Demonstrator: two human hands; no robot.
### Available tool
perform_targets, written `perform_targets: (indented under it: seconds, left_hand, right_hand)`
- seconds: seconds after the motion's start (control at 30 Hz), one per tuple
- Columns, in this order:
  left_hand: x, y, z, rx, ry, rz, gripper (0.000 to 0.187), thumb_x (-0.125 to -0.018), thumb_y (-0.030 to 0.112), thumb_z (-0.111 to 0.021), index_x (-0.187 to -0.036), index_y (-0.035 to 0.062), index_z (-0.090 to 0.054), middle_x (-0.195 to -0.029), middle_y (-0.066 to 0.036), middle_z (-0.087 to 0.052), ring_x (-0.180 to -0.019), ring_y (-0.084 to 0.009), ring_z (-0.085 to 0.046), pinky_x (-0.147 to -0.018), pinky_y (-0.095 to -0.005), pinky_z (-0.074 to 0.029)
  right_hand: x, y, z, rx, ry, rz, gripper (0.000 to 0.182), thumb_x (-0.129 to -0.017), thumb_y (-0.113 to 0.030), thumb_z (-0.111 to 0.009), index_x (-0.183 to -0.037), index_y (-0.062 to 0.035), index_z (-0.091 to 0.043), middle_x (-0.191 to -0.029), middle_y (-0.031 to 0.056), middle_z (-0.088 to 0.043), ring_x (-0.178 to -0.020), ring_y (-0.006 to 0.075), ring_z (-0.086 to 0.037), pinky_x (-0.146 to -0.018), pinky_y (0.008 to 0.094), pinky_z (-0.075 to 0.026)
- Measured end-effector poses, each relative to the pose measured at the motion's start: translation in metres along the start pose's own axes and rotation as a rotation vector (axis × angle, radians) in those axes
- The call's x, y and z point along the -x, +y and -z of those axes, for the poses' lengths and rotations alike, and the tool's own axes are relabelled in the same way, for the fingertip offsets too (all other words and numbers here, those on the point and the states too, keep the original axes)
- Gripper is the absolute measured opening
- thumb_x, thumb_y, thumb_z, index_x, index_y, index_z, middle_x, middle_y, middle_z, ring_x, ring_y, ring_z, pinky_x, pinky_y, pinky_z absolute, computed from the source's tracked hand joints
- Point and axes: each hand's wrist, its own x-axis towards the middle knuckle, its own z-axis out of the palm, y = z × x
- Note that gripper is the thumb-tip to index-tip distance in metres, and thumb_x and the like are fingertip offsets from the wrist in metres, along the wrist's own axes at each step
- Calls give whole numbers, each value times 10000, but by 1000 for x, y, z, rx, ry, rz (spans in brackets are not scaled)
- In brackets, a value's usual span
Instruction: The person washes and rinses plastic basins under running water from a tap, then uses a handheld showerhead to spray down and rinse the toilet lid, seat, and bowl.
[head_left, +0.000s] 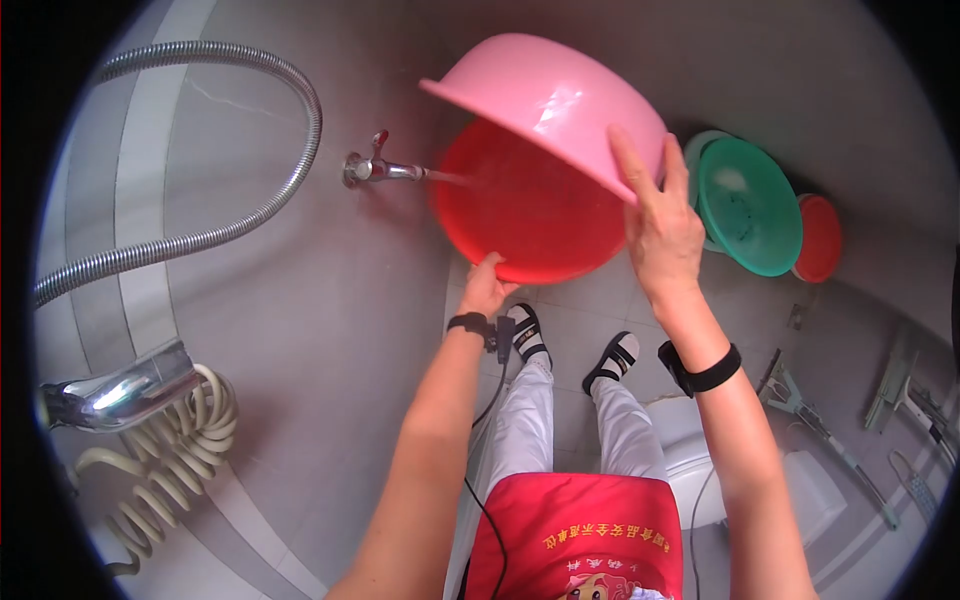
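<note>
My right hand [665,235] grips the rim of a pink plastic basin [560,95], which is tilted on its side above a red basin [530,220]. At the near rim of the red basin, my left hand [487,288] is closed with the thumb on top. Water runs from a metal wall tap [385,170] with a red handle into the red basin. Part of the red basin is hidden behind the pink one. What supports the red basin from below cannot be seen.
A green basin [750,205] and a smaller red container [819,238] stand by the right wall. A metal shower hose [290,180] loops on the left, above a coiled hose [190,440]. A white toilet [690,450] and long-handled cleaning tools [835,445] are at lower right.
</note>
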Motion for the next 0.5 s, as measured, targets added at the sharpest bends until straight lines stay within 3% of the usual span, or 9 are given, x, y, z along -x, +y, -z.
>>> perform_targets:
  seconds: [0.03,0.13,0.27,0.37,0.5]
  left_hand:
    - [3,-7,2,29,-36,49,385,-891,64,-511,-1258,90,-397,-1203,-164,-565,-1010,-335,-649,-768,-510,-598]
    - [24,-34,7,17,105,-16,397,-886,58,-517,-1262,98,-397,-1221,-168,-550,-1058,-343,-625,-806,-542,-581]
    - [52,-24,13,58,108,-197,448,-865,31,-524,-1296,93,-418,-1223,-154,-548,-1094,-353,-600,-817,-570,-570]
    - [32,-7,23,47,76,-228,405,-868,20,-530,-1259,66,-435,-1206,-150,-563,-1100,-344,-600,-873,-564,-548]
    - [-12,18,7,81,-17,-203,305,-875,17,-541,-1174,17,-482,-1165,-162,-581,-1078,-323,-608,-876,-547,-550]
  right_hand:
    - [0,3,2,11,41,-10,757,-814,-15,-606,-1425,-410,-396,-1346,268,-462,-858,386,-671,-666,433,-581]
    - [7,13,10,-26,2,-162,741,-821,-14,-600,-1422,-400,-405,-1360,259,-457,-875,390,-669,-676,430,-582]
    - [27,24,17,-140,-18,-252,736,-821,18,-560,-1450,-325,-390,-1397,250,-434,-869,381,-669,-739,417,-569]
    - [40,33,12,-285,146,-249,669,-833,23,-524,-1444,-227,-418,-1308,243,-529,-899,343,-674,-799,393,-533]
    - [58,58,2,-515,-1,-703,414,-850,-77,-532,-1263,-56,-547,-1053,161,-647,-877,239,-646,-783,341,-491]
